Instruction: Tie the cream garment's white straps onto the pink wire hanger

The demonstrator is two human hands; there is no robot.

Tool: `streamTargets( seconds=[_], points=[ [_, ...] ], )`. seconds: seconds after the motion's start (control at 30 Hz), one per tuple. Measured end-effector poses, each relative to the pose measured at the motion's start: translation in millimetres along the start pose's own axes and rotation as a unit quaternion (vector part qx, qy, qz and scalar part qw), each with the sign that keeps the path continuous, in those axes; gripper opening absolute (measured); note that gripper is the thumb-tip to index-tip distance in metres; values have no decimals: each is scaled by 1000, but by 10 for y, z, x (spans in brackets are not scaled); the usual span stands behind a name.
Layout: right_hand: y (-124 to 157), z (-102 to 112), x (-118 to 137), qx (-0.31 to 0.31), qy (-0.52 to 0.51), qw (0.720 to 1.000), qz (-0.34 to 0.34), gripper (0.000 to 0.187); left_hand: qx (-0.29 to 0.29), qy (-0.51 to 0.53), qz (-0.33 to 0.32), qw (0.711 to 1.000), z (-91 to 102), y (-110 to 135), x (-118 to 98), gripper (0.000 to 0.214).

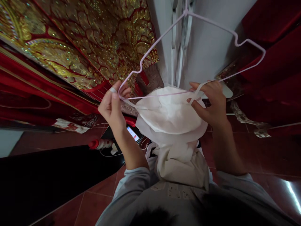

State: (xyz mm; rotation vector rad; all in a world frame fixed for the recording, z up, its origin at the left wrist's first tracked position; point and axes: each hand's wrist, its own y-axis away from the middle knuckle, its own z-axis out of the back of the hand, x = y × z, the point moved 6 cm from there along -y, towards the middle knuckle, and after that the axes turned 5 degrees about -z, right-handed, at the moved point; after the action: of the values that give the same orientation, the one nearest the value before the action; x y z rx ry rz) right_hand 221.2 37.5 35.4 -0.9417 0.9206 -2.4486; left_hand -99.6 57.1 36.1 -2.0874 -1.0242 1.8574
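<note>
A thin pink clothes hanger [160, 40] spans the upper middle, its hook end cut off at the top. From its lower bar hangs a white garment [172, 110] with a pale, translucent outer layer, falling towards my lap. My left hand [114, 105] is closed at the hanger's left corner, pinching a white strap there; the exact grip is partly hidden by the fingers. With thumb and forefinger, my right hand [210, 99] grips another white strap [198, 91], which loops over the lower bar on the right.
Gold-sequined red garments [94, 40] hang at left. Dark red cloth [277, 62] hangs at right. Grey-white metal bars [180, 59] stand behind the hanger. A lit phone [133, 134] and a red-capped bottle [101, 144] lie left of my lap, by a black surface [58, 179].
</note>
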Motion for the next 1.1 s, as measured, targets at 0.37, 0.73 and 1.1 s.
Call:
streamTargets(
  seconds=[0.37, 0.73, 1.1],
  points=[
    [13, -19, 34, -5, 10, 1000, -7, 40, 6, 3, 70, 998, -154, -190, -259, 36],
    [38, -34, 135, -58, 31, 997, 29, 34, 39, 24, 104, 994, -447, -324, 35, 19],
    [7, -99, 195, -85, -19, 996, 20, 30, -31, 184, 133, 973, -781, 309, 180, 37]
  ],
)
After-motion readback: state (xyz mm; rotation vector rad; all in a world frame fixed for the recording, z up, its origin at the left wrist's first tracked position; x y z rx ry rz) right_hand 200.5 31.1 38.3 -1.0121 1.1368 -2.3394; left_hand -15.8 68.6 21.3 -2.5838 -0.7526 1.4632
